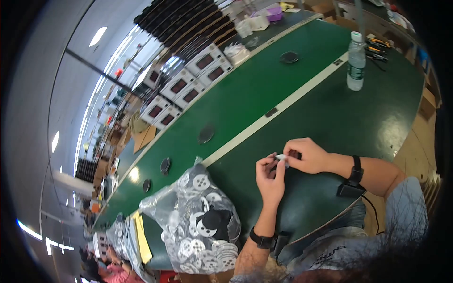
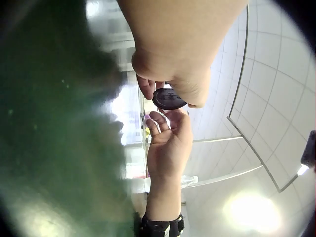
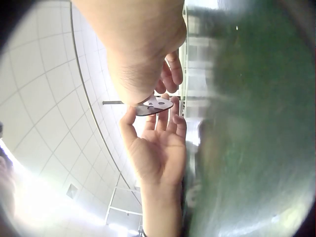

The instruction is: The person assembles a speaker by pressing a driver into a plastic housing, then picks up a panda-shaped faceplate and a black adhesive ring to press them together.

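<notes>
Before you stretches a glossy green table [image 1: 330, 118], a pale strip [image 1: 243, 135] along it — and above you, bright lights [image 1: 98, 36] and a tiled ceiling [image 2: 269, 74].

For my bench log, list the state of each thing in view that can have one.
Small disc, held above the table, dark on one side, partly white on the other
Left hand, curled, holding the small disc
Right hand, curled, at the small disc
Plastic bag, filled with white discs
Bottle, upright, cap on
Black discs, lying apart
White boxes, stacked
Wristbands, fastened
</notes>
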The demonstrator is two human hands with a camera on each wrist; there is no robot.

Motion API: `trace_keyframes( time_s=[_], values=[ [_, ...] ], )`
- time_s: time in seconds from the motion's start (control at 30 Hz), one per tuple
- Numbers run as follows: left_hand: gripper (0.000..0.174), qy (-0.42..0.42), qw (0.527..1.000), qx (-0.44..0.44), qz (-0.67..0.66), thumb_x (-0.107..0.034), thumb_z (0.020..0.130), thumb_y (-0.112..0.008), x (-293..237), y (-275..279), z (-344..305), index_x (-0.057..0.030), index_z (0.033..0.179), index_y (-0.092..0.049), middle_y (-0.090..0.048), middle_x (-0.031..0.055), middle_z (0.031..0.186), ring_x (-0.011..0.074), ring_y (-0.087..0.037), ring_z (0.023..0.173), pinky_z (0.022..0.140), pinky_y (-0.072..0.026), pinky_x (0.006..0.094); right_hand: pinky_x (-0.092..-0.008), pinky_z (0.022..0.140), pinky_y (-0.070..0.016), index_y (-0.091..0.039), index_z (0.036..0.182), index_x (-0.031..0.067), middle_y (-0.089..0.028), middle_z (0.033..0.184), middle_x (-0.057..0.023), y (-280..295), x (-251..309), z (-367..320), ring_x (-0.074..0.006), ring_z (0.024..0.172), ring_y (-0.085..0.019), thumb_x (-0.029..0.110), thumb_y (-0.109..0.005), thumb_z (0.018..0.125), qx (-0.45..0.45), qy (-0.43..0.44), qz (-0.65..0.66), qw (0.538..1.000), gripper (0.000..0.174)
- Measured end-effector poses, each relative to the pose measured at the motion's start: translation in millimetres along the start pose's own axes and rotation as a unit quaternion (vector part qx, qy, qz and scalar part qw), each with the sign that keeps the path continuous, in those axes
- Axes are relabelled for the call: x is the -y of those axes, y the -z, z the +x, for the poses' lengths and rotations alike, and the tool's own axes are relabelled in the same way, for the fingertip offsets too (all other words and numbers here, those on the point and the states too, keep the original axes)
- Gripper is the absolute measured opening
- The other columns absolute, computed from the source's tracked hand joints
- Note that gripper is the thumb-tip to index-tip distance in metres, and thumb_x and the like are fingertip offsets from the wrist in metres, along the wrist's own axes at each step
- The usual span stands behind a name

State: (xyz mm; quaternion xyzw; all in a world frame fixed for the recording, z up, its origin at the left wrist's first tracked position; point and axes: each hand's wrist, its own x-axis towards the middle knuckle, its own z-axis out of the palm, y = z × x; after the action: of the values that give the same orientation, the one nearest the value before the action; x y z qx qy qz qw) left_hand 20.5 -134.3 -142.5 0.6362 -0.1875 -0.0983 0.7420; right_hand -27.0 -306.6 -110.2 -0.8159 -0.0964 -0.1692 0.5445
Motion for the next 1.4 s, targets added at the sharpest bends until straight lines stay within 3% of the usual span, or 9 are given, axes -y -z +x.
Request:
trace_keyframes(
  time_s=[0.03,0.17,0.47,0.67,0.87,0.97,1.4],
  values=[
    [0.022,-0.02,1.0,-0.002,0.01,-0.005,0.095,-0.064,3,0,0,-0.0017,0.112,-0.05,-0.059,0.0174,0.127,0.0181,-0.065,0.104,0.075,-0.0547,0.027,-0.0284,0.057,-0.049,-0.06,0.086,0.001,-0.061,0.074,-0.0063,0,1,0,-0.0141,0.061,-0.059,0.014,-0.069,0.088,0.001,-0.015,0.007,1.0,0.016],
    [0.021,-0.017,1.0,0.0,0.002,-0.004,0.095,-0.063,3,1,1,-0.0005,0.112,-0.05,-0.059,0.0168,0.126,0.0173,-0.064,0.101,0.074,-0.0548,0.027,-0.0288,0.058,-0.05,-0.059,0.085,0.001,-0.062,0.075,-0.0067,1,3,0,-0.015,0.063,-0.061,0.016,-0.068,0.09,0.012,-0.028,0.004,1.0,0.018],
    [0.01,-0.007,1.0,0.004,0.002,-0.005,0.095,-0.065,1,1,1,0.0007,0.095,-0.057,-0.058,0.0159,0.126,0.0156,-0.062,0.099,0.075,-0.0545,0.0268,-0.0305,0.059,-0.0508,-0.059,0.084,-0.0002,-0.062,0.075,-0.0087,0,-3,1,-0.0169,0.063,-0.061,0.015,-0.068,0.089,0.0,-0.023,-0.002,1.0,0.018],
    [0.01,-0.013,1.0,0.002,-0.011,-0.005,0.095,-0.065,4,1,1,0.0013,0.094,-0.058,-0.057,0.0169,0.126,0.0162,-0.062,0.098,0.075,-0.0544,0.0266,-0.0293,0.059,-0.0519,-0.059,0.086,0.0,-0.063,0.075,-0.0082,1,-6,1,-0.0161,0.064,-0.064,0.008,-0.066,0.087,-0.009,-0.018,-0.012,1.0,0.011],
    [0.01,-0.021,1.0,0.007,-0.01,-0.005,0.095,-0.065,-1,0,0,0.0014,0.095,-0.058,-0.056,0.0177,0.127,0.0156,-0.061,0.097,0.075,-0.0543,0.0268,-0.0314,0.058,-0.0499,-0.058,0.085,-0.0002,-0.062,0.074,-0.0094,-2,-7,0,-0.0175,0.062,-0.061,0.01,-0.065,0.087,-0.025,-0.021,-0.005,0.999,0.013],
    [0.012,-0.003,1.0,0.013,0.0,-0.003,0.093,-0.067,3,3,2,0.0026,0.098,-0.057,-0.056,0.0156,0.127,0.0188,-0.061,0.108,0.089,-0.0546,0.03,-0.0306,0.058,-0.0505,-0.058,0.085,-0.0005,-0.062,0.075,-0.0093,1,-3,0,-0.0168,0.063,-0.062,0.009,-0.064,0.086,-0.021,-0.024,-0.014,0.999,0.011],
    [0.013,-0.007,1.0,0.006,0.009,-0.005,0.093,-0.067,0,4,1,0.0022,0.096,-0.057,-0.057,0.0156,0.127,0.019,-0.063,0.106,0.085,-0.0557,0.03,-0.0283,0.057,-0.0492,-0.059,0.088,0.0006,-0.062,0.072,-0.0069,-3,-3,1,-0.0137,0.06,-0.059,0.011,-0.066,0.088,0.015,-0.02,0.02,0.999,0.013]
  ],
)
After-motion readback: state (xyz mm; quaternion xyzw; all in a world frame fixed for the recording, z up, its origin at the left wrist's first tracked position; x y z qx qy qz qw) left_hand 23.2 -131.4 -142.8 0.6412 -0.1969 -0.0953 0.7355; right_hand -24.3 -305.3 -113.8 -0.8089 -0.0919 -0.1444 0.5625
